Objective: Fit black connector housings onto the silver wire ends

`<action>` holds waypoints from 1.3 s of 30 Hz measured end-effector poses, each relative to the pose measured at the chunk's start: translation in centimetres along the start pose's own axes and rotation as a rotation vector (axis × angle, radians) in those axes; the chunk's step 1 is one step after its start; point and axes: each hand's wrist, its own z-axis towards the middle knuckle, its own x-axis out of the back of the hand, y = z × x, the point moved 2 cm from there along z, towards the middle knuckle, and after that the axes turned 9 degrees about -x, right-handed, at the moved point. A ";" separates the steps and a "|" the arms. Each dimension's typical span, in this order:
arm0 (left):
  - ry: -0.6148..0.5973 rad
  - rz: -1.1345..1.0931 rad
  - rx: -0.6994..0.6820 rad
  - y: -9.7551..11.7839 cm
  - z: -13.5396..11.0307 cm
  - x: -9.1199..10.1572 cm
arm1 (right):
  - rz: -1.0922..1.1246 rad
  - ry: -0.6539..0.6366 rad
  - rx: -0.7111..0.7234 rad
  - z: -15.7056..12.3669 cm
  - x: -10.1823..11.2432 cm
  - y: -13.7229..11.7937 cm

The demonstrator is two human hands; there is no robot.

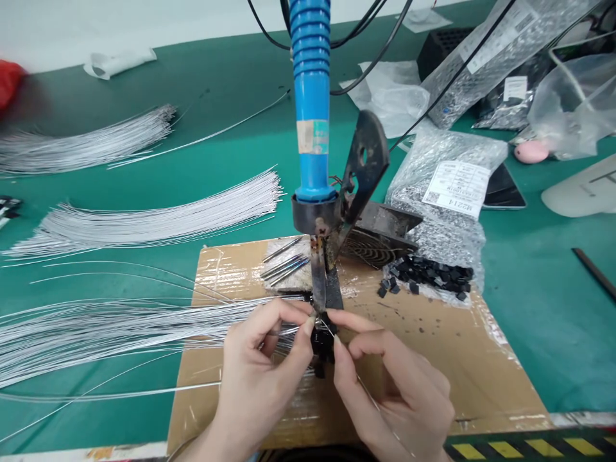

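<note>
Head view: left hand (262, 369) and right hand (402, 391) pinch a wire (328, 332); bag label (455, 187) reads M2214.

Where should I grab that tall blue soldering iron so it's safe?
Probably the ribbed blue handle, high up, from the left side: it stands upright, the ribs suit a grip, and the stand's bracket blocks the right. Avoid the scorched metal tip below.

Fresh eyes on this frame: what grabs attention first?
A blue-handled soldering iron stands upright at centre in a dark stand, tip down over a taped cardboard sheet. Just below the tip, the left hand and right hand meet, fingertips pinched on a small black part. Fans of thin white wires spread across the green table to the left.
</note>
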 end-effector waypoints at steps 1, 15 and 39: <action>0.001 0.002 0.000 0.0 -0.1 0.0 | -0.007 -0.006 0.016 0.0 0.0 0.0; -0.004 0.015 0.008 0.1 0.0 -0.1 | 0.008 0.017 -0.026 -0.1 -0.1 0.2; -0.015 0.009 -0.008 -0.1 0.0 -0.1 | -0.009 0.004 0.030 0.0 0.1 0.2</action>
